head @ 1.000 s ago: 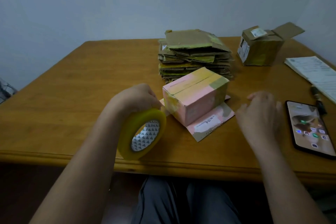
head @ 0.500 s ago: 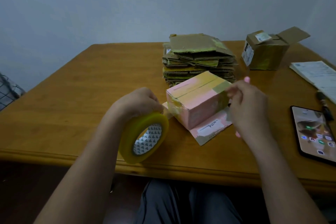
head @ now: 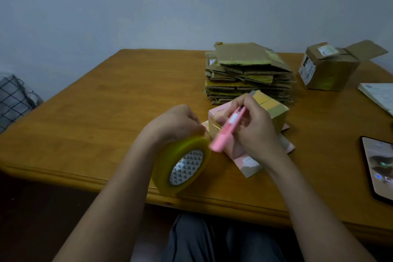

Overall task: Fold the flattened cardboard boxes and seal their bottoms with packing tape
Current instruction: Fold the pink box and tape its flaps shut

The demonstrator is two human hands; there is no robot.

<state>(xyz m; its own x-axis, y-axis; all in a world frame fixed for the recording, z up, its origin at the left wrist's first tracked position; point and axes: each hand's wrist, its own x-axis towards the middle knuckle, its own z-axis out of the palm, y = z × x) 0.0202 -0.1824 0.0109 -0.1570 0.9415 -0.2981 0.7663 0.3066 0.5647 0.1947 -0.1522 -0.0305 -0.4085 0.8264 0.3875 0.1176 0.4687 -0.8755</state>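
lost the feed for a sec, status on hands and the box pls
Left hand grips tape roll beside the pink box. Right hand grips pink cutter at the box's near corner. Nothing blocking; flat stack behind.

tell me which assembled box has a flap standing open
The brown box at the far right, its flap raised; the pink box by the hands is closed on top.

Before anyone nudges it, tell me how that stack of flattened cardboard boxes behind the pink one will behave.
The stack of flattened cardboard boxes would probably shear rather than slide whole: its layers sit loose and uneven, edges jutting out. Each sheet looks light and fairly stiff, being corrugated. The top piece, slightly askew, seems likeliest to slip off first.
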